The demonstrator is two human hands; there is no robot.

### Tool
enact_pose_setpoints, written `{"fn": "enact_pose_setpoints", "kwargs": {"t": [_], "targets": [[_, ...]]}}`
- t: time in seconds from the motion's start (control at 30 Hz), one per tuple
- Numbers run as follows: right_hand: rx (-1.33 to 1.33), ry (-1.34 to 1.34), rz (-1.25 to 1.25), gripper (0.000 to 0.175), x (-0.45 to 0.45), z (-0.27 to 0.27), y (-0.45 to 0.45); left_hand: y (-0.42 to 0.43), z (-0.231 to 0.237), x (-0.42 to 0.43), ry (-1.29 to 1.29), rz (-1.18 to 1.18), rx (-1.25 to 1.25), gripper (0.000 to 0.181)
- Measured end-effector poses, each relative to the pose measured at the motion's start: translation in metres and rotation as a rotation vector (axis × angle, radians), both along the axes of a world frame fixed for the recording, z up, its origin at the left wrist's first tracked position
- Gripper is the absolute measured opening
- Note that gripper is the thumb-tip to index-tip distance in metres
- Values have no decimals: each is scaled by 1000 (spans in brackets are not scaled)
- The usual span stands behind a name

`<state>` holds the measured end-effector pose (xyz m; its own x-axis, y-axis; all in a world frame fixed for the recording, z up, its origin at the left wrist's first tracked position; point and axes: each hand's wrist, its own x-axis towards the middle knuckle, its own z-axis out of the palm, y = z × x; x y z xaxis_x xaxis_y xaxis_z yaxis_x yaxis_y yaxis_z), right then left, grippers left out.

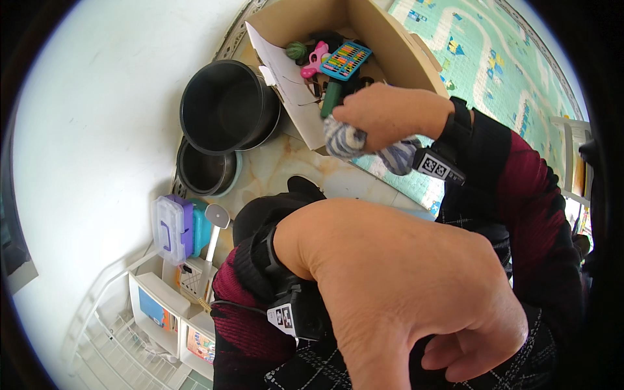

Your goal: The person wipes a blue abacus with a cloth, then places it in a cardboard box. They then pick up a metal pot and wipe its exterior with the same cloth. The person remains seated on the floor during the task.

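My right hand [390, 114] grips a bunched blue-grey and white striped cloth [343, 139] at the near edge of an open cardboard box [409, 53]. One end of the cloth hangs below the palm. Just beyond my fingers, inside the box, lies a dark green cylindrical object [332, 96]. Close to the camera, my left hand [399, 278] hovers palm down over my lap. Its thumb is apart from the curled fingers, and nothing shows between them; the palm side is partly hidden.
Inside the box are a blue toy abacus [347, 61], a pink toy [316, 59] and a green ball [296, 50]. Black pots [224, 107] stand left of it. A clear-lidded case [170, 231] and a white rack [131, 336] line the wall. A printed play mat [477, 63] lies right.
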<state>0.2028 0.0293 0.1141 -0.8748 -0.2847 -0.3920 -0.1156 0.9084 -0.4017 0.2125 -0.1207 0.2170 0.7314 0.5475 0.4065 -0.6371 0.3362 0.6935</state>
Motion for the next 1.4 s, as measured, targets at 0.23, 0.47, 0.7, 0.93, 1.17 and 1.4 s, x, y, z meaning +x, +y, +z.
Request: {"fn": "enact_pose_setpoints", "kwargs": {"t": [0.23,0.47,0.7,0.93,1.17,1.4], "targets": [[-32,97,-87,40,-5,3,12,-3,-5,-14,50,47,-31,52],[-58,64,-55,40,-5,-4,15,-9,-4,-37,94,340,79,50],[-68,69,-170,45,-9,-10,29,6,-88,-196,1051,1705,-281,31],[-26,32,-192,44,-10,-8,36,-54,-190,-284,1169,1731,-1105,32],[-44,47,-175,42,-10,-7,38,-32,-160,-278,972,1661,-809,25],[-46,88,-156,45,-6,-8,39,-36,-204,-285,1312,1760,-833,24]]}}
